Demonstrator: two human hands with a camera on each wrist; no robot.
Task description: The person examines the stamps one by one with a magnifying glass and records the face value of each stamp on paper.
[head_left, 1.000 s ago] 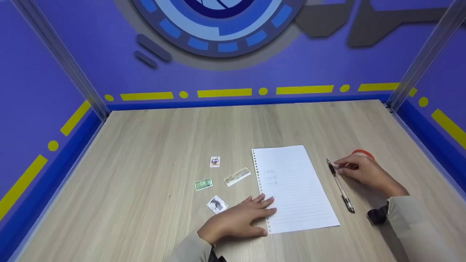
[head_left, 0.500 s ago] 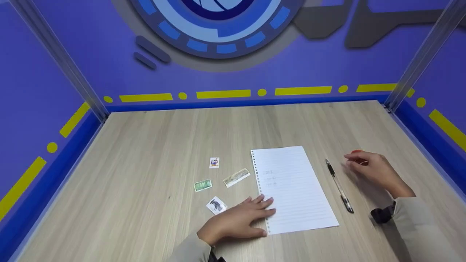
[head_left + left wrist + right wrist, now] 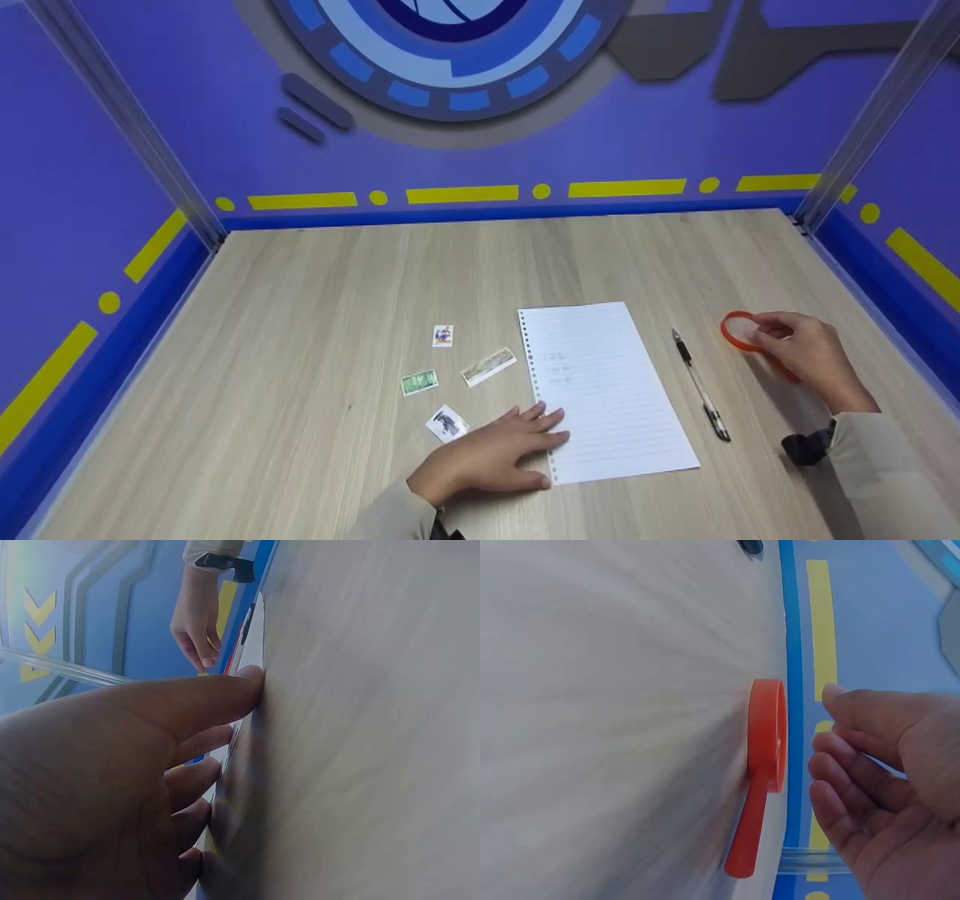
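My left hand (image 3: 499, 454) rests with spread fingers on the punched left edge of a lined sheet of paper (image 3: 622, 405). Faint writing shows near the sheet's upper left. Above a red magnifying glass (image 3: 739, 347) hovers my right hand (image 3: 806, 352), its fingers loosely bent and holding nothing. The right wrist view shows a gap between that hand (image 3: 885, 772) and the magnifying glass (image 3: 763, 735), which lies on the table. In the head view the hand hides part of its rim and handle. A black-capped clear pen (image 3: 699, 386) lies between the sheet and the magnifying glass.
Left of the sheet lie several small stamps: a colourful one (image 3: 442, 336), a long brownish one (image 3: 488, 367), a green one (image 3: 419, 382) and a black-and-white one (image 3: 447, 424) close to my left wrist. Blue panels (image 3: 480, 165) wall the wooden table (image 3: 315, 315) at the back and sides.
My right hand has moved right, away from the pen and across the magnifying glass, uncovering more of its red rim. The left hand, sheet, pen and stamps have stayed put.
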